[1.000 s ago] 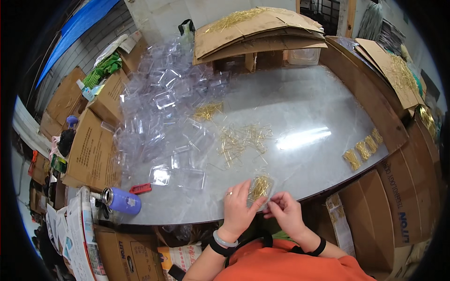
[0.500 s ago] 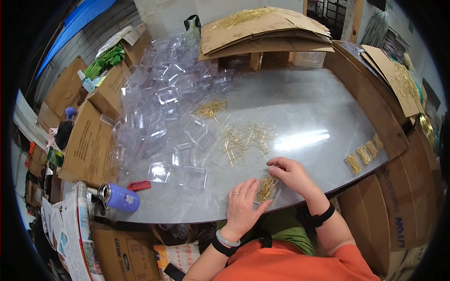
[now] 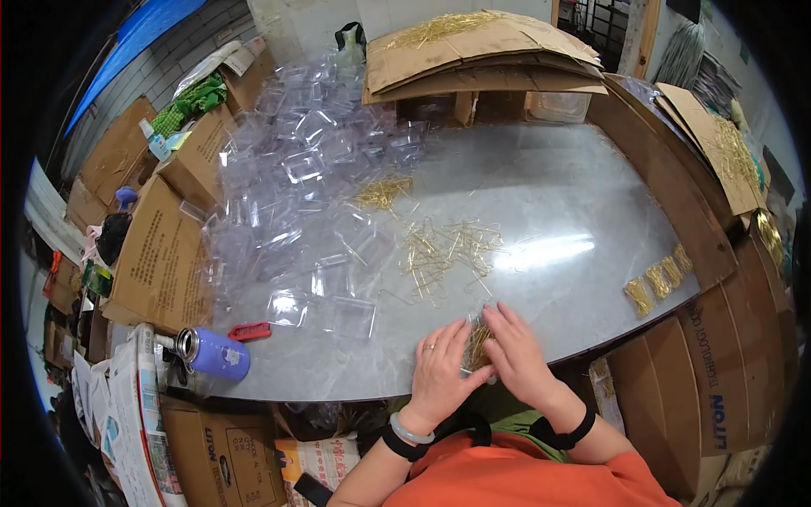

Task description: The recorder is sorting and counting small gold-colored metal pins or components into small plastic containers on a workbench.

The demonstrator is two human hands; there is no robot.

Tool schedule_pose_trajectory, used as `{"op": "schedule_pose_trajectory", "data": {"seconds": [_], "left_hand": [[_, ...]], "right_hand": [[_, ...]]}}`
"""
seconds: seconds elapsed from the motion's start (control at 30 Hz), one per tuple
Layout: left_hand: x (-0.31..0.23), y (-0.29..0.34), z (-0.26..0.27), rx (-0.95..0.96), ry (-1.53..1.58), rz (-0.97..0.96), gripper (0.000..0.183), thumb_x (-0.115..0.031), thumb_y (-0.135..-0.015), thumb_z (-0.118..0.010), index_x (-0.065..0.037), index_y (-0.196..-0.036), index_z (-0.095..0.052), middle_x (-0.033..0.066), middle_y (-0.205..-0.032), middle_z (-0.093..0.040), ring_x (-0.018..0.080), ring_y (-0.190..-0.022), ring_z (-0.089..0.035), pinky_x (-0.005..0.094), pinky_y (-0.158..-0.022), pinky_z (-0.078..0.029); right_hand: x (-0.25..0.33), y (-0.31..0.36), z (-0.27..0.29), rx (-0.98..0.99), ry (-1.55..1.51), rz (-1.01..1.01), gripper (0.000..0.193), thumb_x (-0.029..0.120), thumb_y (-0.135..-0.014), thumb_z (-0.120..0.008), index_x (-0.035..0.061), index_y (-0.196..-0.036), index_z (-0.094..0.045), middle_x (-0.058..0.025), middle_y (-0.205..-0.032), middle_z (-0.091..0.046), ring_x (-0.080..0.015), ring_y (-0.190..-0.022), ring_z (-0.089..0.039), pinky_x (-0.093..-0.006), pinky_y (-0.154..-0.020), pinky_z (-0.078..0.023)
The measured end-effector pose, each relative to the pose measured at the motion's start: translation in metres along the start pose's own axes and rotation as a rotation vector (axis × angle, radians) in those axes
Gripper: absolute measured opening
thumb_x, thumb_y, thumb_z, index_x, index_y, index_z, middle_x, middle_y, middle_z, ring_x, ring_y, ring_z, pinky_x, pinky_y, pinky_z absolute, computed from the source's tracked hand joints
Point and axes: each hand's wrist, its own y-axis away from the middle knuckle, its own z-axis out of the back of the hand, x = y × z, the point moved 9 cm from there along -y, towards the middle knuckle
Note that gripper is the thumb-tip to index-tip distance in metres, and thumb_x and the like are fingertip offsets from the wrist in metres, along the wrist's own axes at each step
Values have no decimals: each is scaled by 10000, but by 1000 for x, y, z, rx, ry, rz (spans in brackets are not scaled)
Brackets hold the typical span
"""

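At the table's front edge my left hand [image 3: 441, 363] wraps the left side of a small clear plastic box filled with gold wire hooks [image 3: 479, 345]. My right hand [image 3: 517, 359] presses the box from the other side, fingers together and pointing away from me. Between them only a strip of the hooks shows; most of the box is hidden. Just beyond my fingertips lies a loose spread of gold wire hooks [image 3: 452, 249]. A denser heap of gold wire [image 3: 384, 193] sits farther back, beside the plastic boxes.
Many clear plastic boxes [image 3: 304, 165] are piled across the left of the grey table [image 3: 557, 194]. A purple bottle [image 3: 215, 353] lies near a red cutter [image 3: 250, 330]. Several gold wire bundles [image 3: 659, 281] line the right edge. Cardboard [image 3: 481, 55] covers a shelf behind.
My right hand has come down and left, from pinching at the box's far end to lying along its right side. My left hand stays about where it was.
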Motion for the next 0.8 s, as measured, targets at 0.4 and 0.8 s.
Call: {"op": "schedule_pose_trajectory", "data": {"seconds": [0.4, 0.8], "left_hand": [[-7, 4, 3, -99, -55, -79, 718, -454, -735, -869, 5, -1236, -638, 190, -1304, -561, 391, -1192, -531, 483, -1008, -454], [-14, 3, 3, -91, 16, -160, 830, -446, -725, -882, 18, -1333, -558, 176, -1255, -612, 380, -1156, -566, 473, -993, -471]], "right_hand": [[-29, 9, 11, -119, -387, -255, 291, 72, -947, -669, 40, -1235, -636, -126, -1173, -676, -288, -1117, -626, -390, -972, -492], [-40, -29, 4, -37, -322, -331, 280, 102, -941, -690, 3, -1202, -664, -99, -939, -697, -193, -858, -661, -327, -788, -533]]}}
